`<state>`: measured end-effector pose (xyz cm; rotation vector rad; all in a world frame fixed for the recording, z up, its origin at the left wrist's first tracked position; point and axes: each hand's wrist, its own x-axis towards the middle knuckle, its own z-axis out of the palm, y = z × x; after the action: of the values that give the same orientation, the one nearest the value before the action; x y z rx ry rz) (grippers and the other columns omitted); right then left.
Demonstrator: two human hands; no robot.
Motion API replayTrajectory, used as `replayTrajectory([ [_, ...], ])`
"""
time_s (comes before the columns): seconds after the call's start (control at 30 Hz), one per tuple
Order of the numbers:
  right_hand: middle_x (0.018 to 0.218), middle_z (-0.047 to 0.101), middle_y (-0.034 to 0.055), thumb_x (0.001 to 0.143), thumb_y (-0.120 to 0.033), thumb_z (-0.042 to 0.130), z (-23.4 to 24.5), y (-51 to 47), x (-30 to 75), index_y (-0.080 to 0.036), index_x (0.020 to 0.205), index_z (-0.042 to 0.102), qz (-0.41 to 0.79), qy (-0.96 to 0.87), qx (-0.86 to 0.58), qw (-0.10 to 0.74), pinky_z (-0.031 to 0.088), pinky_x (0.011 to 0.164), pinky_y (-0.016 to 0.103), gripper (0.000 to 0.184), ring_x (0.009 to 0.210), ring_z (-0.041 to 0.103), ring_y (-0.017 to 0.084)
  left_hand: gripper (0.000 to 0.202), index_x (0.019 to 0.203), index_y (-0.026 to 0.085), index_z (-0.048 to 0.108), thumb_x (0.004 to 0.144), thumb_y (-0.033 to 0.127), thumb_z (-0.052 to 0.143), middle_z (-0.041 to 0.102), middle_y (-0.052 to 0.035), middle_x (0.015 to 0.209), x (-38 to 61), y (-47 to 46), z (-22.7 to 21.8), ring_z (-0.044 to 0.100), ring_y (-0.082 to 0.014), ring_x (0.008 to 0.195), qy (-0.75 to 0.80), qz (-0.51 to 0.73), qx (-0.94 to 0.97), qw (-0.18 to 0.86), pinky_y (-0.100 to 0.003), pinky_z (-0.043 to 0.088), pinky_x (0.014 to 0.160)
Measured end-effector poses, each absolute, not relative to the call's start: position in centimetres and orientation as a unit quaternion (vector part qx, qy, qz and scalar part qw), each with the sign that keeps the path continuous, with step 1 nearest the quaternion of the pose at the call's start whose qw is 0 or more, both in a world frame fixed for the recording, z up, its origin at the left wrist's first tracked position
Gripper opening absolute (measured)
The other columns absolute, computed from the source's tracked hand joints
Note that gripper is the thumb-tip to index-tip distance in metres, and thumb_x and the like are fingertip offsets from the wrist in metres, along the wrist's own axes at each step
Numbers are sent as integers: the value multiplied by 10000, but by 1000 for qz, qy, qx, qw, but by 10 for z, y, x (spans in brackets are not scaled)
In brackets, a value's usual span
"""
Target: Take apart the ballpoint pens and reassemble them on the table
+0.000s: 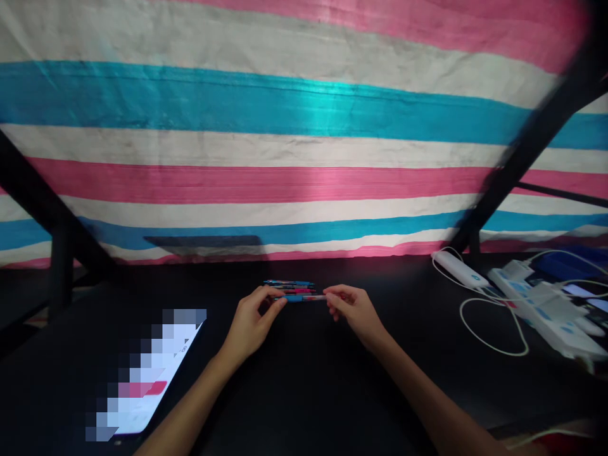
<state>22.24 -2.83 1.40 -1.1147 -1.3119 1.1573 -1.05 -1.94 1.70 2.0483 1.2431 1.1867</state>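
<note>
A pen (pixel 304 297) with a blue part and a clear part is stretched level between my two hands, just above or on the black table. My left hand (pixel 256 316) pinches its blue end between thumb and fingers. At the clear end, the fingertips of my right hand (pixel 351 308) are closed on it. Right behind this pen lie several more pens (pixel 289 284) side by side, with blue, dark and pink parts. Whether the held pen touches them I cannot tell.
A lit, partly blurred screen (pixel 156 396) lies at the left on the black table (pixel 304 386). On the right are a white power strip (pixel 546 316) with plugs, a white power bank (pixel 460 269) and looped cables. Behind hangs a striped sheet (pixel 285 183) between dark slanted bars.
</note>
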Motion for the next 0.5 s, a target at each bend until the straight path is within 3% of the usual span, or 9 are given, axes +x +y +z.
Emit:
replayTrajectory([
  [0.2, 752, 618, 20, 680, -297, 727, 15, -31, 223, -172, 903, 671, 465, -562, -440, 523, 453, 493, 230, 262, 630, 547, 127, 310, 682, 184, 590, 881, 397, 486, 553, 11, 621, -9, -20, 16, 514, -141, 603, 480, 420, 737, 222, -240, 389, 598],
  [0.3, 780, 630, 41, 729, -368, 688, 13, -31, 222, -166, 936, 660, 488, -553, -447, 506, 431, 446, 213, 290, 624, 564, 131, 265, 734, 182, 625, 857, 398, 532, 571, 14, 635, -7, -20, 14, 526, -141, 615, 478, 446, 705, 273, -229, 396, 590],
  [0.4, 633, 603, 36, 825, -466, 555, 12, -30, 220, -134, 772, 660, 514, -550, -465, 466, 361, 383, 198, 352, 492, 515, 103, 204, 828, 179, 661, 814, 375, 605, 625, 5, 699, -5, -18, 11, 567, -145, 671, 472, 491, 654, 330, -228, 424, 622],
  [0.5, 608, 580, 10, 787, -412, 623, 12, -30, 220, -136, 800, 669, 509, -548, -452, 486, 378, 409, 204, 280, 485, 499, 93, 217, 906, 181, 681, 769, 349, 668, 674, -12, 779, -4, -17, 9, 608, -151, 730, 460, 523, 604, 388, -247, 463, 685],
])
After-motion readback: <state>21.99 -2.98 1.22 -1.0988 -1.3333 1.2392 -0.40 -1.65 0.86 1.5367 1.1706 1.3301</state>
